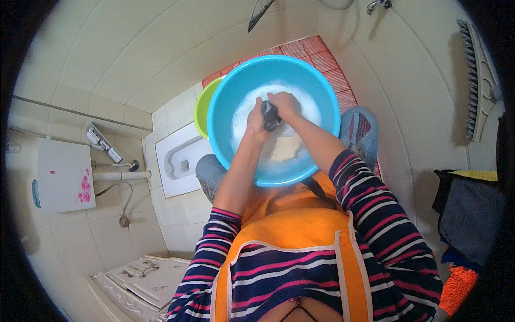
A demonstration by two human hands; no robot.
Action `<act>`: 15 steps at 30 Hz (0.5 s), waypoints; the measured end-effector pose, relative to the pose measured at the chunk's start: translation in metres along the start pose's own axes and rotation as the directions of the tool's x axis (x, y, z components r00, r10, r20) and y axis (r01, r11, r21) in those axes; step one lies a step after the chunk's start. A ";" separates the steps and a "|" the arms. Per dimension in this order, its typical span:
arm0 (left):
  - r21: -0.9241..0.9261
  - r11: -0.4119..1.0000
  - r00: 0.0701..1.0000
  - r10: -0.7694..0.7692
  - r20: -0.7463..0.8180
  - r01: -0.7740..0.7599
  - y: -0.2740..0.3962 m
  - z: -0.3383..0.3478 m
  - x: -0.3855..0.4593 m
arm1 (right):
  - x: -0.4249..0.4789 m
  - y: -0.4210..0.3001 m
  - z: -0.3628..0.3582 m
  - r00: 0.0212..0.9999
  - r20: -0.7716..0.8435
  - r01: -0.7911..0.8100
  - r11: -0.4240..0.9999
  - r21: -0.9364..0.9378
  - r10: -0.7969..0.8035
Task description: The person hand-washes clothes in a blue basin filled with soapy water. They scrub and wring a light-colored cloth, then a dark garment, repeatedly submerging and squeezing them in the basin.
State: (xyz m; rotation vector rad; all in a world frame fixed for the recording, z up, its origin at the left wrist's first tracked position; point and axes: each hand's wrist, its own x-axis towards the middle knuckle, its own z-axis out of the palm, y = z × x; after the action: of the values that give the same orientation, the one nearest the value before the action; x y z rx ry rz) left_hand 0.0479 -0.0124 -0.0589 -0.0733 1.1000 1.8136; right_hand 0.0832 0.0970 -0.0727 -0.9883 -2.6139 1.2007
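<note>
A large blue plastic basin (225, 149) of sudsy water (245, 108) lies before me. Over its middle, my left hand (256, 118) and my right hand (286, 105) hold a dark, bunched wet cloth (270, 116) between them, with some foam on it. The thumbs are near its upper end, and both hands are closed on its sides. Below the cloth, a pale cream piece of fabric (281, 148) lies in the soapy water, partly under the surface. Suds partly hide the basin's bottom.
A green basin (203, 106) is partly hidden behind the blue one. At left are a squat toilet (181, 161) and a white cistern (64, 175). Red matting (330, 72) covers floor beyond. A brush (476, 80) and cloths (468, 209) hang at right; a faucet (377, 6) is above.
</note>
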 end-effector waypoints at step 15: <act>0.043 0.991 0.896 0.135 -0.422 -0.128 0.024 -0.030 -0.007 | -0.022 0.004 0.003 0.982 0.163 0.153 0.915 -0.373 -0.097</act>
State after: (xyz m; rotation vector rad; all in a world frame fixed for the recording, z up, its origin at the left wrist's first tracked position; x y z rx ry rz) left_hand 0.0212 -0.0414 -0.0575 -0.4126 1.4515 1.9637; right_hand 0.1013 0.0844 -0.0739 -0.7909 -3.0489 0.7675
